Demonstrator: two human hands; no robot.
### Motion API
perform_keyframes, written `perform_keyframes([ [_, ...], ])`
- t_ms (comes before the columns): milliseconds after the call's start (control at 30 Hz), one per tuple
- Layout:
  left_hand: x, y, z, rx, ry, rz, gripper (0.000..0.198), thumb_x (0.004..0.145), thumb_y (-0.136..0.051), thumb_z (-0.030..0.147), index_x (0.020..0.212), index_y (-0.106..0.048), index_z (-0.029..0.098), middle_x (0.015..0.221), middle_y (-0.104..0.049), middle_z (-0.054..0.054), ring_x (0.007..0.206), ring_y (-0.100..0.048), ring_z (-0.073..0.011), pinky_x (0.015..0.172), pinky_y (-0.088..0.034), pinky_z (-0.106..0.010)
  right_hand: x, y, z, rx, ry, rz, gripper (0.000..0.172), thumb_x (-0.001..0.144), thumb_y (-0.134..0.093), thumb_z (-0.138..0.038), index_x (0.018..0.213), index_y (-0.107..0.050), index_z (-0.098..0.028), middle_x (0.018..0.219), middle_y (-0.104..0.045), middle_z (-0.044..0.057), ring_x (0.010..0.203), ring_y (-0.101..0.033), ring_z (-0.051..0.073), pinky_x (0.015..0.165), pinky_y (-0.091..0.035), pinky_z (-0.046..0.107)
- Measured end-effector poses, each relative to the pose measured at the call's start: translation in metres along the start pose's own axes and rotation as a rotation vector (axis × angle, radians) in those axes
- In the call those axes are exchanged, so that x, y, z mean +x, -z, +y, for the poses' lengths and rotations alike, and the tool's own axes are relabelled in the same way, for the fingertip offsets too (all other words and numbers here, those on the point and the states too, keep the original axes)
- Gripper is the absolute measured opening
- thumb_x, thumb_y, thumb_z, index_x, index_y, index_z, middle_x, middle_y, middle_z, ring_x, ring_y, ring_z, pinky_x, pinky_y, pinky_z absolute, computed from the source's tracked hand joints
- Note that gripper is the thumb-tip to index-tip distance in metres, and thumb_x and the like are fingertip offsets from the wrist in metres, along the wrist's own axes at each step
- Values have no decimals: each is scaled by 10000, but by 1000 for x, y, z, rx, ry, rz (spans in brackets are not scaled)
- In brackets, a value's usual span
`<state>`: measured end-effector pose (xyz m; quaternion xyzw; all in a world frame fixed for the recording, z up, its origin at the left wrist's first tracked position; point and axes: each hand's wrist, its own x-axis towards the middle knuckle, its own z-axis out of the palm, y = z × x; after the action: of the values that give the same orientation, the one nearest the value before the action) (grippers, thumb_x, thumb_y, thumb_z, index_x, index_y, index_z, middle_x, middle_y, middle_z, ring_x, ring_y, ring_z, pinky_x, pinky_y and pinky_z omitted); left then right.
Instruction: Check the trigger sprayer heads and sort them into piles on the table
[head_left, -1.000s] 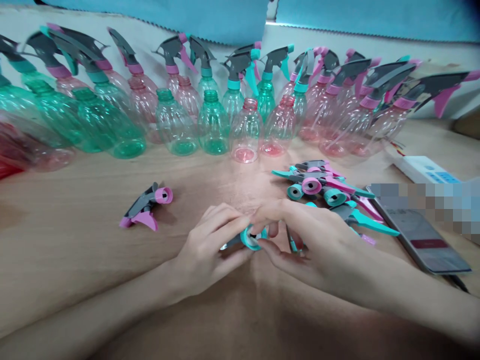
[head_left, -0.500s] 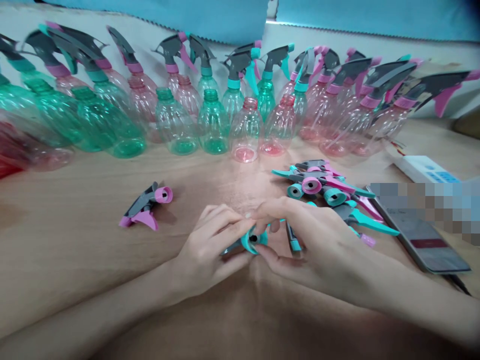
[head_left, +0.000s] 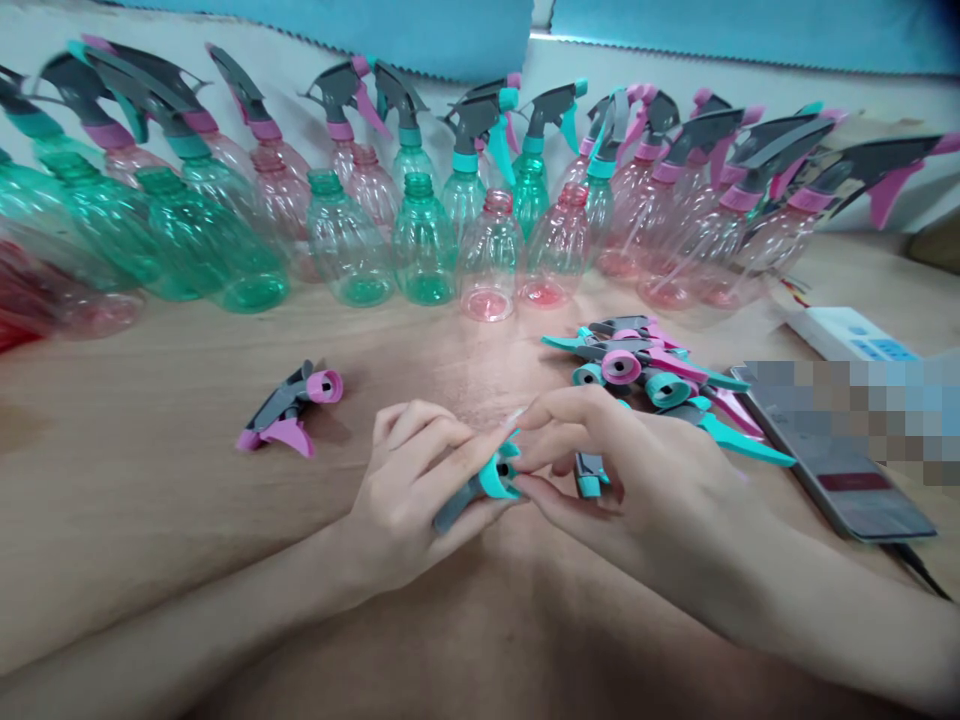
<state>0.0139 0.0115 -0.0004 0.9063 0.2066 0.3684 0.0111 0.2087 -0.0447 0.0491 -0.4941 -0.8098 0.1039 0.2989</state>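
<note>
In the middle of the head view, my left hand (head_left: 409, 490) is closed around a grey and teal trigger spray head (head_left: 456, 506). Its teal screw collar (head_left: 496, 478) faces right, with a dark hole inside. My right hand (head_left: 622, 470) pinches at the collar's open end with thumb and fingertips. The fingers cover part of the collar and the trigger. To the left lies a grey and pink spray head (head_left: 289, 410), apart from both hands. Beyond my right hand is a pile of teal and pink spray heads (head_left: 637, 366). One teal-tipped spray head (head_left: 590, 476) shows partly behind my right fingers.
Green bottles (head_left: 427, 245) and pink bottles (head_left: 491, 260) without heads stand across the back. Behind them are several bottles with spray heads fitted (head_left: 466, 165). On the right lie a phone (head_left: 832, 460) with a cable and a white power strip (head_left: 851, 335).
The held spray head has turned slightly, and more of its grey body shows below my left fingers. My right fingertips have closed in on the collar.
</note>
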Motion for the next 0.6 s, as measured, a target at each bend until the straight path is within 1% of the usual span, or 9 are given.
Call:
perform_keyframes([
  [100, 1, 0, 2, -1, -19, 25, 301, 862, -600, 230, 1146, -530, 158, 778, -560, -34, 760, -477, -201, 695, -338, -353, 0, -4, -4, 82, -30, 61, 287, 785, -596, -59, 1018, -507, -202, 778, -699, -50, 595, -610, 97, 498, -416, 203],
  [200, 1, 0, 2, -23, -30, 27, 287, 861, -606, 213, 1130, -534, 144, 790, -553, -42, 765, -471, -202, 688, -343, -348, 0, -7, -5, 186, -36, 73, 250, 783, -614, -57, 966, -530, -203, 769, -699, -56, 574, -601, 77, 498, -430, 179],
  [300, 1, 1, 1, -22, -17, 11, 277, 892, -571, 250, 1141, -534, 134, 789, -541, -47, 763, -462, -201, 675, -349, -343, 1, -9, -3, 244, -59, 106, 221, 769, -630, -60, 914, -543, -201, 745, -685, -53, 610, -619, 71, 495, -433, 152],
  [367, 1, 0, 1, -23, 1, 11, 283, 909, -551, 287, 1148, -531, 138, 791, -542, -47, 771, -461, -201, 674, -355, -341, 3, -8, 0, 235, -87, 125, 201, 765, -635, -73, 886, -541, -202, 748, -685, -53, 562, -595, 57, 484, -427, 147],
  [400, 1, 0, 1, -27, 12, 13, 283, 911, -548, 301, 1145, -532, 143, 794, -544, -45, 779, -463, -201, 680, -358, -342, 3, -6, 1, 220, -92, 107, 198, 766, -635, -81, 887, -541, -206, 758, -688, -56, 542, -581, 51, 490, -428, 148],
  [467, 1, -1, 3, -48, 41, 12, 278, 910, -550, 325, 1130, -542, 156, 807, -552, -44, 798, -469, -203, 703, -362, -351, 4, -1, 2, 184, -63, 25, 206, 771, -635, -92, 907, -548, -219, 812, -699, -62, 550, -574, 46, 526, -436, 150],
  [533, 1, -2, 4, -66, 62, 6, 276, 908, -551, 338, 1121, -550, 163, 821, -561, -44, 812, -473, -204, 722, -363, -359, 3, 5, 2, 132, 2, -52, 197, 786, -628, -105, 924, -555, -226, 860, -696, -59, 640, -606, 62, 568, -436, 161],
  [600, 0, -2, 6, -69, 66, 3, 278, 910, -548, 335, 1129, -552, 165, 831, -569, -46, 812, -474, -202, 723, -364, -361, 1, 8, 2, 42, 62, -75, 144, 820, -598, -126, 926, -566, -218, 828, -679, -47, 673, -612, 87, 556, -417, 188],
])
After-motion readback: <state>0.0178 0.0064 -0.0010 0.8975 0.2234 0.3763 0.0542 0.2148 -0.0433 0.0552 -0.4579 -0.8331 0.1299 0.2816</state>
